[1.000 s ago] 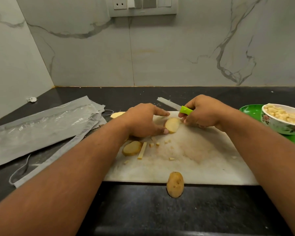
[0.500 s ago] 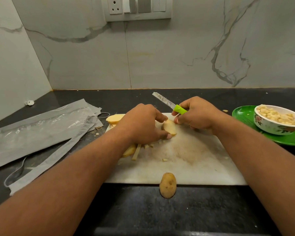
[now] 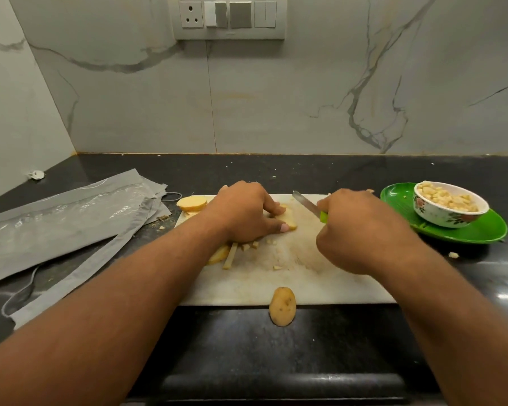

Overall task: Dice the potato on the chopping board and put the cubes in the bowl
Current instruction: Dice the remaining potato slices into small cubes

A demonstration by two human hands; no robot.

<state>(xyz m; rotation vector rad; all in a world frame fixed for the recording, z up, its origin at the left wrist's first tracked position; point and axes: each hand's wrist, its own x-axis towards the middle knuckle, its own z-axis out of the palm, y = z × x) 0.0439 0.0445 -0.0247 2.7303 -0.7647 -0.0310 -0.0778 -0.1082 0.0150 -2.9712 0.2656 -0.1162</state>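
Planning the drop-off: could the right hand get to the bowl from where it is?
Probably yes. The bowl on the green plate sits just beyond the right hand with nothing between, though that hand grips the knife.

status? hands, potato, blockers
Left hand pins potato slice on chopping board. Right hand grips knife, blade raised. Nothing in the way.

Pale potato slice [image 3: 288, 218] flat on white chopping board [image 3: 320, 285]; floral bowl [image 3: 449, 207] full of cubes, right.

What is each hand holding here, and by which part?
The right hand grips the knife by its green handle. The left hand pins a potato slice to the board, fingertips on top.
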